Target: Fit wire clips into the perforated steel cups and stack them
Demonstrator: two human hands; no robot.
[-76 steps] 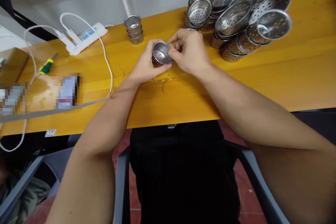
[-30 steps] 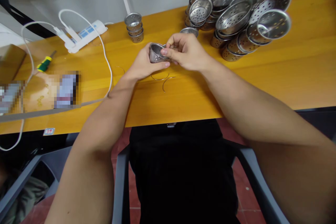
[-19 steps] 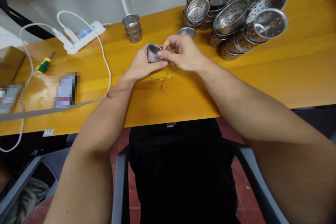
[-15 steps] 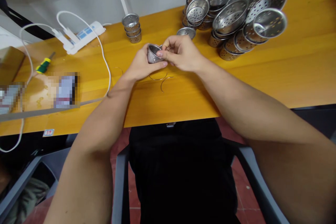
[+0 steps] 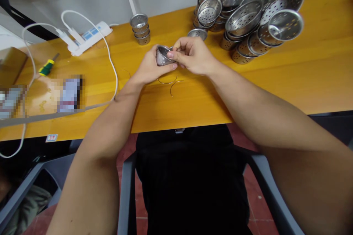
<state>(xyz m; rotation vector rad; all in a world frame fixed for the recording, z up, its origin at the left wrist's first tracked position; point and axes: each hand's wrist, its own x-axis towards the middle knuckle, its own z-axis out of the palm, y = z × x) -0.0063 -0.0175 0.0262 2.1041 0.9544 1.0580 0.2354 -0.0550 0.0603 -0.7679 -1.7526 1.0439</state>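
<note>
My left hand (image 5: 150, 67) is wrapped round a small perforated metal cup (image 5: 162, 55), its thumb along the near side and the mouth tilted up. At the cup's right rim my right hand (image 5: 191, 55) pinches with thumb and fingers; whatever lies between those fingertips is too small to make out. Below the hands, thin curved wires (image 5: 172, 89) lie on the wooden table (image 5: 176, 114). Just behind my right hand stands another perforated cup (image 5: 197, 34), partly hidden by it.
Stacked perforated cups (image 5: 245, 22) crowd the back right, and a short stack (image 5: 140, 29) stands at the back middle. On the left are a power strip (image 5: 91, 38) with white cables, a green-and-yellow screwdriver (image 5: 47, 67) and a blurred-out flat object (image 5: 70, 94).
The view has shifted very slightly. Both hands keep the same hold at the cup, with no clear movement between them.
</note>
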